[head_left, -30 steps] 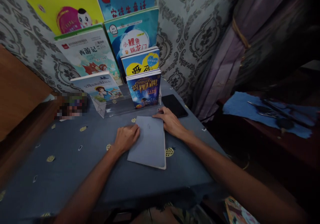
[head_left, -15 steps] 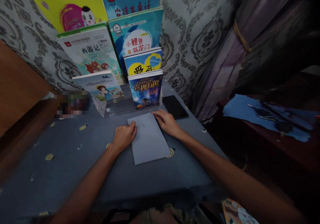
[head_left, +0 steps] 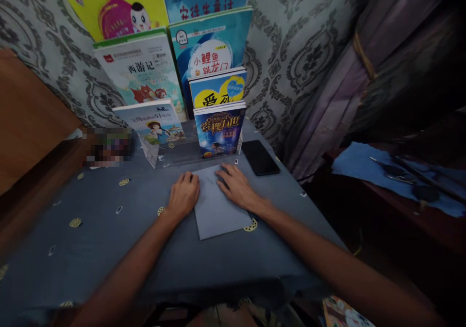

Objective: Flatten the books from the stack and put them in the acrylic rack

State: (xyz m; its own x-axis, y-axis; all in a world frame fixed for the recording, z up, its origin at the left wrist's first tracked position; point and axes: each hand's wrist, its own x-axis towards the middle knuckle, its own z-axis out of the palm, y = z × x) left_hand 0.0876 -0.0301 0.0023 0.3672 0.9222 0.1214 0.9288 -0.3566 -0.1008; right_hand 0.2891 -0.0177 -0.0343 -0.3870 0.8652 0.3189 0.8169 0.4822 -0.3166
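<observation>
A thin grey booklet [head_left: 218, 210] lies flat on the blue-grey tablecloth [head_left: 109, 230], just in front of a clear tiered book stand [head_left: 163, 157]. My left hand [head_left: 184, 194] rests on the booklet's left edge with its fingers curled down against it. My right hand [head_left: 235, 186] lies flat on the booklet's top right part, fingers spread and pressing on the cover. The stand holds several colourful children's books; the nearest is a dark blue one [head_left: 218, 130] right behind the booklet.
A black phone [head_left: 260, 157] lies on the cloth to the right of the stand. Patterned wallpaper and a tied curtain [head_left: 345, 74] stand behind. A lower dark surface at the right bears a blue cloth [head_left: 364, 164] with tools. A wooden board [head_left: 29, 118] is at the left.
The booklet has slid away from me towards the stand and turned straighter. My right hand moved from its far right corner onto the cover; my left hand stayed on the left edge.
</observation>
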